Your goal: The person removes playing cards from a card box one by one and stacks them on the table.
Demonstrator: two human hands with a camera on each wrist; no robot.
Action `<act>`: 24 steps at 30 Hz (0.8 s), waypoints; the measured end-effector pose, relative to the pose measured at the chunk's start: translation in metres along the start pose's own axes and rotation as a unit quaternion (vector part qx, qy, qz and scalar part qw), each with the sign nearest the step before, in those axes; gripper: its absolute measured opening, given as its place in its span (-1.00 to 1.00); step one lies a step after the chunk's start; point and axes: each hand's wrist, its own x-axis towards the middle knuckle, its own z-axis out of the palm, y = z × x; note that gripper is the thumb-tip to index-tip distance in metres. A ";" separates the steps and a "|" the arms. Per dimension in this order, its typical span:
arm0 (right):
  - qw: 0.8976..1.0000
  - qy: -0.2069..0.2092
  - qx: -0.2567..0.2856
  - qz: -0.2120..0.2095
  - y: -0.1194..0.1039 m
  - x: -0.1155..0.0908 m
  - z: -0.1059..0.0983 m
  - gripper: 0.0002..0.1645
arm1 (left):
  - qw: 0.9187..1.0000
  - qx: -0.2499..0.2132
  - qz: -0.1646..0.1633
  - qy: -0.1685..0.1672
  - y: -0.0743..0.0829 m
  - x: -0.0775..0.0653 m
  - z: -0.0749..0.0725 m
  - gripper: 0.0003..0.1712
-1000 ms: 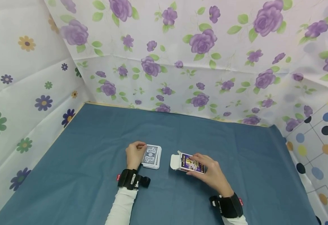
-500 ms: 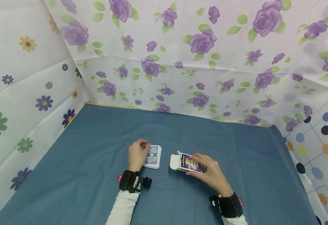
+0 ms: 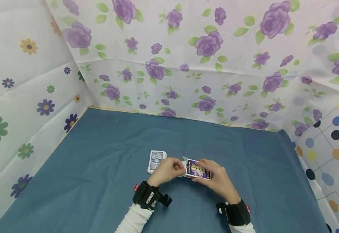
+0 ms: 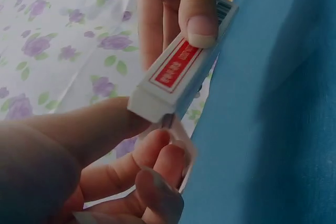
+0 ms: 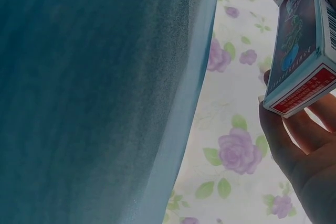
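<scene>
Swung rightward since the earlier frame: left hand (image 3: pixel 167 171), away from the left edge of the card stack (image 3: pixel 156 159) and over to the open end of the card box (image 3: pixel 198 170). Kept almost unmoved: right hand (image 3: pixel 218 179) and box, just below and right of the middle of the head view.

Curled now round the pale flap (image 4: pixel 188 148) with the left fingers, with thumb set against the box's end, near the centre of the left wrist view. Too blurred there to tell how firm a pinch. Grasped in the right hand by its long sides: card box, thumb along the nearer side, fingers over the far one. Seen again at upper right in the right wrist view, contents hidden.

Lying near the middle of the head frame, patterned back up, on the blue-covered counter (image 3: pixel 114 152): card stack, edges slightly uneven, lower right part hidden behind the left hand. Impossible to tell whether touched or merely overlapped.

Most likely to go wrong: flap creased or torn, from bending too hard or off its fold. Possible too: thin box dented by an overtight right squeeze, or stack knocked askew by the left wrist brushing across.
</scene>
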 end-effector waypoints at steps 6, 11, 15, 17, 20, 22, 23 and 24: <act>1.000 0.007 0.000 -0.012 -0.001 0.000 0.002 -0.33 | 0.999 0.024 -0.012 0.038 0.000 0.000 0.008 -0.86; 1.000 0.009 -0.005 -0.022 0.000 0.000 0.004 -0.32 | 0.998 -0.022 -0.046 0.029 -0.006 0.002 0.009 -0.80; 1.000 0.010 -0.011 -0.019 0.002 0.000 0.005 -0.33 | 0.994 -0.097 -0.048 -0.016 -0.013 0.005 0.004 -0.68; 1.000 0.008 -0.012 -0.018 0.003 0.000 0.004 -0.33 | 0.991 -0.118 -0.044 -0.037 -0.017 0.005 0.000 -0.64; 1.000 0.006 -0.011 -0.016 0.003 0.000 0.003 -0.34 | 0.988 -0.137 -0.038 -0.059 -0.021 0.006 -0.005 -0.64; 1.000 0.007 -0.007 -0.013 0.002 0.000 0.003 -0.34 | 0.986 -0.148 -0.034 -0.069 -0.023 0.006 -0.008 -0.66; 1.000 0.008 -0.006 -0.013 0.002 0.000 0.002 -0.34 | 0.985 -0.154 -0.033 -0.072 -0.023 0.006 -0.009 -0.68; 1.000 0.008 -0.004 -0.011 0.002 0.001 0.002 -0.34 | 0.983 -0.162 -0.032 -0.076 -0.024 0.006 -0.010 -0.70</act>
